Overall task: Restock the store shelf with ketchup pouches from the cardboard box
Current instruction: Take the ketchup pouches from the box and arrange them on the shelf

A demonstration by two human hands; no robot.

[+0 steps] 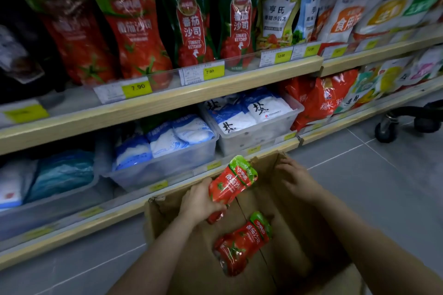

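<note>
Store shelving fills the background, with a row of matching red ketchup pouches standing on the upper shelf, well above and to the left of the box. On the floor below sits the open cardboard box. The left hand grips a pouch round its lower half, green top tilted up and away, just over the box's far-left corner. One more pouch lies flat on the box bottom. The right hand rests on the far rim of the box, fingers loosely bent over the flap, holding nothing else.

To do this step well, I judge the pouch should be turned upright, label forward, and slid in among the matching row above the box, base seated behind the clear lip so it does not slump.
</note>
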